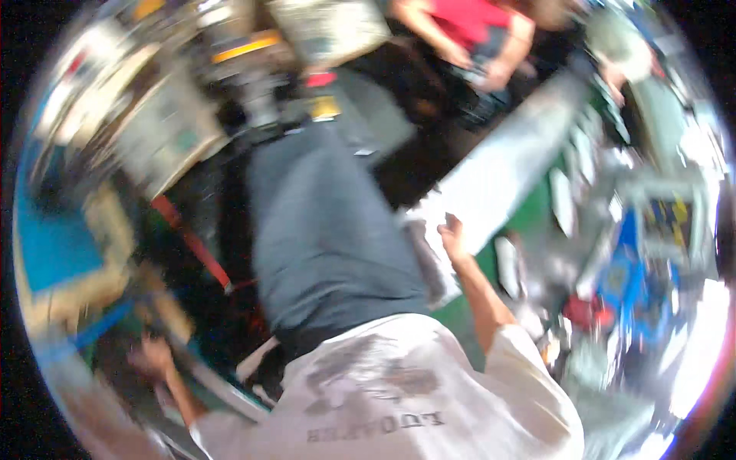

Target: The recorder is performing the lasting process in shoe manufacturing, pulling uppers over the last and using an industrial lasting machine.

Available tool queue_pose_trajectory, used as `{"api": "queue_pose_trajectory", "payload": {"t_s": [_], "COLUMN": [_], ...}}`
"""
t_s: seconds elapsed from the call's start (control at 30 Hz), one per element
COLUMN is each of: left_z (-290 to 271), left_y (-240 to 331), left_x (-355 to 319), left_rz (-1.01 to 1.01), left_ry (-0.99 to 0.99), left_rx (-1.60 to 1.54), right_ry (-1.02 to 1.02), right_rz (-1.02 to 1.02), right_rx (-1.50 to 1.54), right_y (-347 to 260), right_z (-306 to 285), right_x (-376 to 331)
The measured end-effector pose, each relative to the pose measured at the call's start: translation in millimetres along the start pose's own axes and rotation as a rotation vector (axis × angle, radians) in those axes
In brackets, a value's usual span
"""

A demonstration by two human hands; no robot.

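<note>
Fingers of the right hand (455,244) look parted and a little curled, with nothing seen between them; blur hides whether they touch the long pale worktop (498,172). Those of the left hand (157,356), well apart on the other side, are too smeared to tell whether they grasp anything; a tan strip (170,314) lies just beyond them. The worktop starts beside the right fingers, its long axis running forward and rightward from them. It looks flat, stiff and heavy, probably smooth enough to be slippery, so its long edges should give the surest hold. Ahead of the left fingers, slightly to their right, is a red strap (192,241); out to the right of the right fingers are a red thing (589,312) and a blue frame (625,272). Farthest ahead of the right fingers, a co-worker in a red shirt (464,19) has both hands close together.
</note>
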State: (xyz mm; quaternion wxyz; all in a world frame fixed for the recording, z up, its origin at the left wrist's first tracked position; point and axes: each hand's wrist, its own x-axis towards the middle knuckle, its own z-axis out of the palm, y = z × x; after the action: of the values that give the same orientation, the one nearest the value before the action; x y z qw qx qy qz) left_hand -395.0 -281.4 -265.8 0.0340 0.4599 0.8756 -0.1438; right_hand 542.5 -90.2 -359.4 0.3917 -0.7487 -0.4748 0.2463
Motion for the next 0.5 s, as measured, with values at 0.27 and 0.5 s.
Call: {"api": "queue_pose_trajectory", "payload": {"t_s": [0.27,0.5], "left_z": [-8,-141], "left_y": [273,384], "left_x": [62,22], "left_rz": [0.293,0.624], "left_ry": [-0.193,-0.129], "left_rx": [-0.961,-0.852], "right_ry": [0.003,0.11], "right_rz": [0.008,0.253], "right_rx": [-0.535,-0.904], "right_y": [-14,62], "right_z": [-111,-289], "right_x": [-29,-68]}}
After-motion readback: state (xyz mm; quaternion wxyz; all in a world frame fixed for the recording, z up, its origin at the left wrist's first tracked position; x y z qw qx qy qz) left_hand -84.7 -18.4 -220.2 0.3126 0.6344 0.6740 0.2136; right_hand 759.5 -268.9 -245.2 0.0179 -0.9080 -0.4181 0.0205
